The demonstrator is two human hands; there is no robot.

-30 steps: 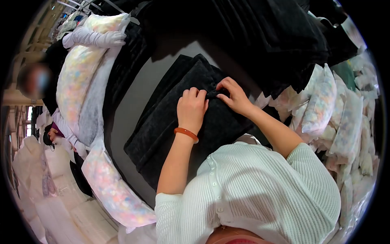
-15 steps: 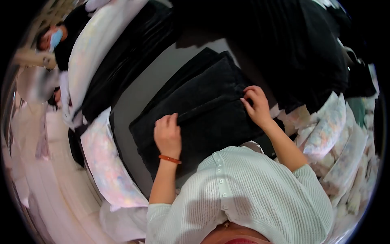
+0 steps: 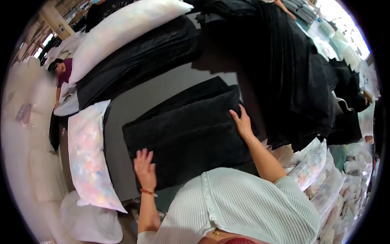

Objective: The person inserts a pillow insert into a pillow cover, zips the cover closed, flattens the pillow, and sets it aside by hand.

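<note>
A folded piece of black plush fabric (image 3: 191, 140) lies in layers on the grey table top (image 3: 134, 97) in front of me. My left hand (image 3: 145, 167), with an orange-brown bracelet at the wrist, is at the fabric's near left edge with its fingers stretched and spread. At the right edge of the fabric rests my right hand (image 3: 242, 122), fingers apart, thumb away from the rest. Neither hand grips anything. Behind the main panel, another black layer (image 3: 191, 97) fans out at an angle.
A pillow-shaped bag with pastel filling (image 3: 87, 154) lies to the left. A long whitish bag (image 3: 126, 34) rests by folded black fabric (image 3: 142, 57) at the back. Black fabric (image 3: 284, 77) is heaped at right, above filled bags (image 3: 310, 166). A person in maroon (image 3: 65, 72) bends at far left.
Both hands have gone from curled fingers on the fabric's fold to spread fingers at its left and right edges. The raised fold now lies flatter. My view has shifted.
</note>
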